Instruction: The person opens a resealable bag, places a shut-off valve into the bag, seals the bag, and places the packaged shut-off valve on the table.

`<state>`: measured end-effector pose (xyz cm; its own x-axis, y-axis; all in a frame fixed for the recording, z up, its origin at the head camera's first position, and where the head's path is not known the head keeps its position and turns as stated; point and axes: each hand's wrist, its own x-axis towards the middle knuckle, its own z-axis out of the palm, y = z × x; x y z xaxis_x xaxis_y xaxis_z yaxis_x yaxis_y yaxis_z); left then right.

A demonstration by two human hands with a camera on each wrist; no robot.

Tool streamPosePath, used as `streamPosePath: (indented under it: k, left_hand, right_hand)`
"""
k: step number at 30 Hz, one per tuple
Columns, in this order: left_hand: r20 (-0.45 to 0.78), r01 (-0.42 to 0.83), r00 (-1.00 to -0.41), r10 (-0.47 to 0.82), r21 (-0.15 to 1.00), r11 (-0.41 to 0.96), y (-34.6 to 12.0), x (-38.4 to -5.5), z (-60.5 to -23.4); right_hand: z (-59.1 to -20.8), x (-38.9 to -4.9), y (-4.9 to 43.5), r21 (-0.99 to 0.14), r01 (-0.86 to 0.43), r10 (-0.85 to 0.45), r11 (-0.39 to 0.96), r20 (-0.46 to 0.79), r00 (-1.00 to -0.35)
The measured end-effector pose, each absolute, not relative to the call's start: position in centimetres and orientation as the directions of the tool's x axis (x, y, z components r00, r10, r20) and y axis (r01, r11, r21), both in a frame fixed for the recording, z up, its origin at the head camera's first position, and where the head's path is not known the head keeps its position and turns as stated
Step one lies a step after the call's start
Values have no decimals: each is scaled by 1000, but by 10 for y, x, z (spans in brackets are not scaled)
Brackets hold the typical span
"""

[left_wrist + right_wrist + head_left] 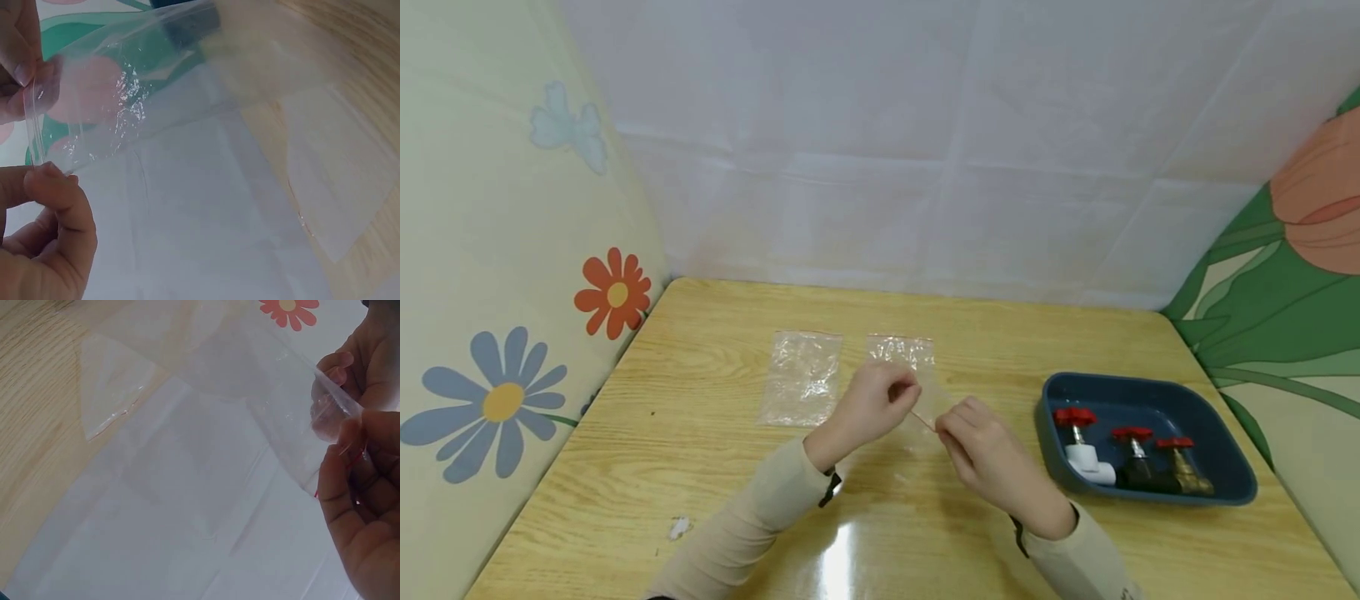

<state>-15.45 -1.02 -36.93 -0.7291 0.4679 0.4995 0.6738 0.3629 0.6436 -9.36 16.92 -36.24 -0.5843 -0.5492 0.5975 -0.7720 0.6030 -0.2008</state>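
A clear zip bag [134, 100] with a reddish line along its mouth is stretched between both hands above the table. My left hand [872, 406] pinches one end of that mouth between thumb and fingers. At the other end, my right hand [992, 454] pinches the same edge, as the right wrist view also shows on the held bag [281, 406]. Beyond the hands, two more clear zip bags lie flat, a left one [802, 379] and a right one [902, 350] partly covered by my left hand.
To the right stands a dark blue bin [1217, 417] holding a white valve [1081, 454], a black valve [1138, 467] and a brass valve [1183, 471], all with red handles. A small white scrap [680, 527] lies front left. Cloth walls border the wooden table [700, 333].
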Motion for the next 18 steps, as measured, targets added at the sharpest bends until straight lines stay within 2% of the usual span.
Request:
streamPosePath:
  k: [5,9,13,16,18]
  left_hand:
    - [478,608,-774,416,745,275,-18,-153,-375]
    - [443,557,-818,367,769,314,-23,-151,-378]
    - [334,465,-868,367,806,367,-24,-144,-377]
    - [284,419,-889,360,822,385,-22,-139,-375]
    - [294,425,-889,351,815,394,-19,-138,-374]
  right_hand:
    - [-363,-94,169,-208,-761,-536,615,597,-597]
    - [-363,-95,169,-211,-749,-529,628,591,-609]
    - [-364,-95,169,-213,-743,-530,635,580,-619]
    - [-363,-95,169,-216,-737,-529,640,571,-627]
    - [-363,-95,169,-215,-734,-529,644,568,-630]
